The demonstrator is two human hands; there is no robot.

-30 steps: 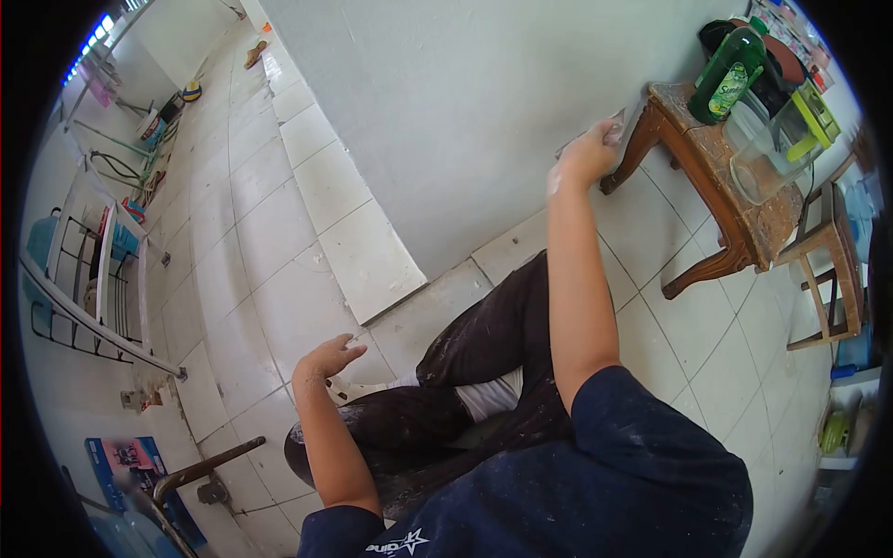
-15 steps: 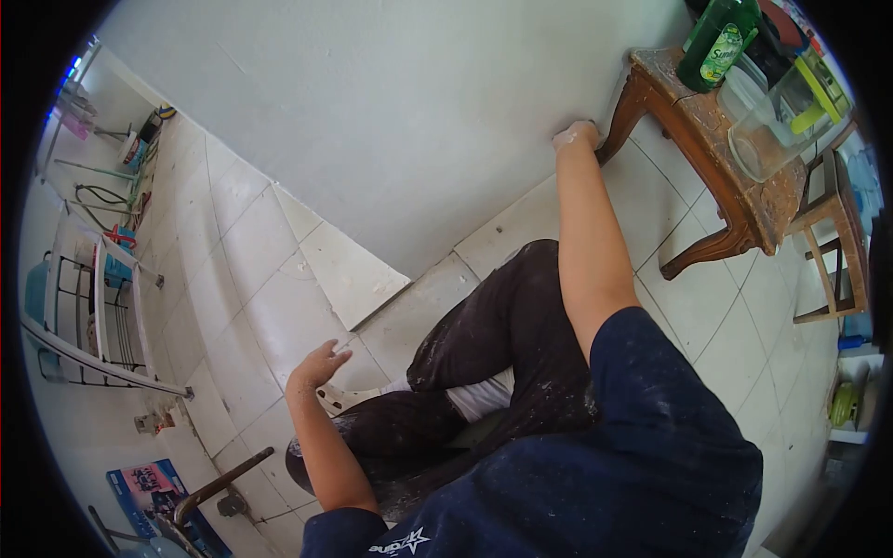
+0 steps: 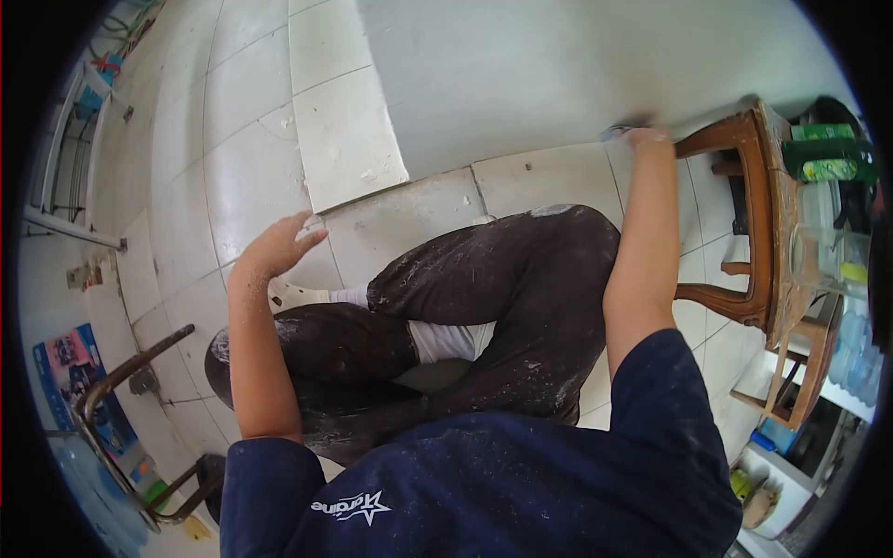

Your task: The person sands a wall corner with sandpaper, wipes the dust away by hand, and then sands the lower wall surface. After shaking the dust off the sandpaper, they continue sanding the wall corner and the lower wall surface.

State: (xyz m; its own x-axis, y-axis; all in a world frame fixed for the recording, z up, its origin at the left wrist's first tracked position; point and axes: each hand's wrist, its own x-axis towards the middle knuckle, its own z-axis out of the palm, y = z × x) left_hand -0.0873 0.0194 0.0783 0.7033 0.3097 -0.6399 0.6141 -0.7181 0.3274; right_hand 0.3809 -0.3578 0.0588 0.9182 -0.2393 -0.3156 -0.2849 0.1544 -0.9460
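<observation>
My left hand is over the floor tiles near my shoe, its fingers apart and nothing in it. At the foot of the white wall, my right hand is closed round a thin, flat, dark-edged tool, blurred by motion. That hand is beside the leg of the wooden table. A raised pale slab with white crumbs lies along the wall's corner, between my two hands. My dark trousers carry white smears.
A green bottle and clear plastic containers stand on the table at the right. A wooden stool is beside it. On the left are a metal rack, a bent metal tube frame and a blue box.
The view has tilted down and turned. My right hand has slid along the base of the wall, and the thin tool now shows. My left hand has stayed open over the floor.
</observation>
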